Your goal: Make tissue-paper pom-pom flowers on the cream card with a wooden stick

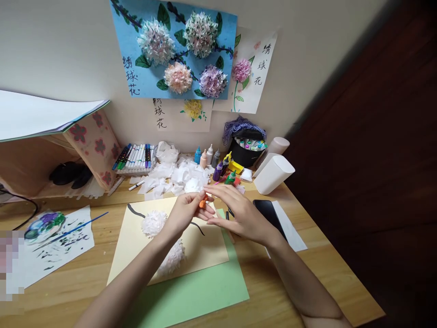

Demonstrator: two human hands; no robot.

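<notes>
Head view: left hand (186,210) pinching orange cap (202,204); right hand (239,215) alongside

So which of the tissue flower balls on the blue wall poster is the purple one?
The lower-right flower ball on the blue poster. The two above it are white-green and the one to its left is peach.

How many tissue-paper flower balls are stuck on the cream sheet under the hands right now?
2: one white tissue flower near the black painted stem, left of the left hand; another tissue flower lower down, partly behind the left forearm. More may be hidden under the arms.
</notes>
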